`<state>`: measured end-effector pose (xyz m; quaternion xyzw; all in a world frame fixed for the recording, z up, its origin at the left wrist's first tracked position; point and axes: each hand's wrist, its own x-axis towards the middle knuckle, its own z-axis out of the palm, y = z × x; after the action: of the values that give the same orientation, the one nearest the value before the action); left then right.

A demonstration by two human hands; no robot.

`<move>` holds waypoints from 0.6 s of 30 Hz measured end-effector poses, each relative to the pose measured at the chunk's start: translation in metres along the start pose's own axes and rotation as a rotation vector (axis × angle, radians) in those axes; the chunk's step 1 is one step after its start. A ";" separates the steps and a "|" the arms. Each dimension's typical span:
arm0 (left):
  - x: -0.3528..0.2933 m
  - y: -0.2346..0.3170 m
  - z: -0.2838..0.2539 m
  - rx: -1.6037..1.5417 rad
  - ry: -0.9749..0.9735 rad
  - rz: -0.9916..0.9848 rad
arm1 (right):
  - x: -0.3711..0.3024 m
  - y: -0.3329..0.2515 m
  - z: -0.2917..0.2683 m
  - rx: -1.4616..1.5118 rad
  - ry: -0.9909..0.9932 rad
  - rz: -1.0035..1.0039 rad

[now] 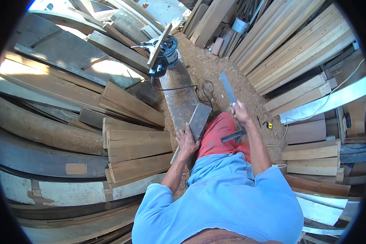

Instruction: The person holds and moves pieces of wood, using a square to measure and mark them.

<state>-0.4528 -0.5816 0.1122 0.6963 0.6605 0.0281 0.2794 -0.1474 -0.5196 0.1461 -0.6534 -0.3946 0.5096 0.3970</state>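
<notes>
A grey-brown wooden board point(200, 118) lies lengthwise on a narrow bench point(178, 97) to the left of my legs. My left hand point(186, 141) rests flat on the board, its fingers stretched out and the thumb apart. In front of my right side, my right hand point(240, 112) is closed around a try square point(227, 87). The square's long metal blade points away from me. Its dark stock point(233, 136) sits crosswise over my red-clad thigh. My palm and fingers hide part of the blade.
A router point(166, 51) with a wooden strip across it stands at the bench's far end, its black cord point(207, 92) looping beside the bench. A yellow tape measure point(269, 125) lies on the sawdust-covered floor point(223, 67). Planks point(138, 142) are stacked on both sides. A white bucket point(240, 26) is farther back.
</notes>
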 end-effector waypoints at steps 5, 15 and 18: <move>0.004 -0.023 -0.014 -0.244 -0.058 -0.125 | 0.008 0.001 0.022 0.355 0.056 0.096; -0.033 -0.064 -0.059 -1.449 -0.148 0.023 | 0.057 0.039 0.133 0.444 -0.163 0.348; -0.036 -0.065 -0.060 -1.516 -0.164 0.003 | 0.058 0.046 0.171 0.270 -0.157 0.344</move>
<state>-0.5401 -0.5960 0.1468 0.3145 0.4367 0.4224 0.7294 -0.3002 -0.4633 0.0547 -0.6106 -0.2353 0.6671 0.3562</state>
